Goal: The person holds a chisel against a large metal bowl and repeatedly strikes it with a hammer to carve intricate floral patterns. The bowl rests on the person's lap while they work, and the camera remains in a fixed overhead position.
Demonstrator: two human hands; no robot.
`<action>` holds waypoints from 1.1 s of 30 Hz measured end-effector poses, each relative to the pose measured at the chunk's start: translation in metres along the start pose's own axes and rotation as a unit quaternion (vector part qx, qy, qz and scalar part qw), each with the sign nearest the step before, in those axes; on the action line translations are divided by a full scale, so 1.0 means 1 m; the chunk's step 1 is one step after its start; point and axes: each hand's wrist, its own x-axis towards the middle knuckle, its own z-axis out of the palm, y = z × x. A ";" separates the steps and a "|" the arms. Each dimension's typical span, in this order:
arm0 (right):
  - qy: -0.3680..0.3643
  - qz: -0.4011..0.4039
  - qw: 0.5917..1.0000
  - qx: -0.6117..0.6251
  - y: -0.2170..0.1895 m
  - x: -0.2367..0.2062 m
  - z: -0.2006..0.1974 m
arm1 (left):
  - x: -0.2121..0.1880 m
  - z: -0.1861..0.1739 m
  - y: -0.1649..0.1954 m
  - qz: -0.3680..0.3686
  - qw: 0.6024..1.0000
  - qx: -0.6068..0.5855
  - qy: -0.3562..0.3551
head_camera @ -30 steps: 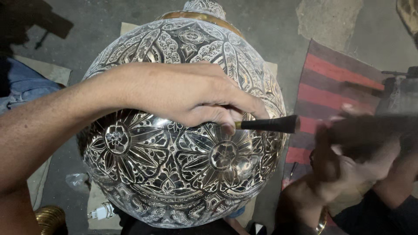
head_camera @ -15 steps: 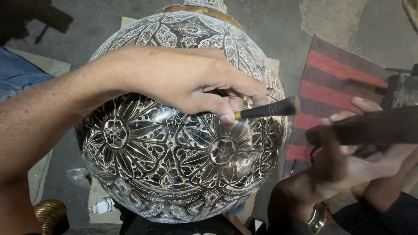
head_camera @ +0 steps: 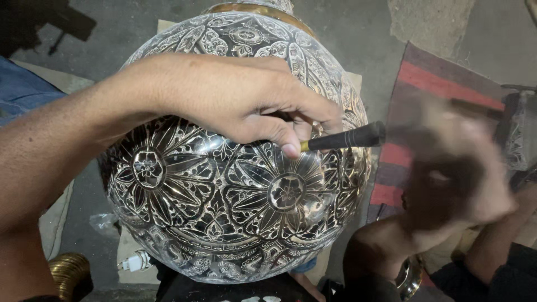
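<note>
Vase (head_camera: pixel 224 212): engraved metal globe, floral bands, fills centre frame; I see its neck at the top edge. Punch (head_camera: pixel 344 137): dark shaft, brass tip on the vase's upper right. Left hand (head_camera: pixel 235 103): fingers closed round the punch, palm on the vase. Right hand (head_camera: pixel 453 168): blurred at right; I cannot tell its grip. Striped rug (head_camera: pixel 430 84) right, cardboard (head_camera: pixel 50 223) lower left, brass ring (head_camera: pixel 70 274) bottom-left corner. Bare grey floor (head_camera: pixel 358 33) open along the top.

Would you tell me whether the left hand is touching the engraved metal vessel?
Touching: the head view shows the left hand resting flat on the engraved metal vessel.
</note>
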 end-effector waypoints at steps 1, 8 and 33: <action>0.024 0.013 0.999 0.022 -0.002 0.002 0.002 | 0.000 0.000 0.000 0.005 1.000 -0.008 0.001; -0.077 -0.139 0.961 -0.225 0.010 0.015 -0.012 | 0.001 -0.002 0.002 0.031 0.999 -0.033 -0.006; -0.061 -0.160 0.890 -0.422 0.029 -0.007 -0.020 | -0.003 -0.005 0.003 -0.001 1.000 0.015 -0.015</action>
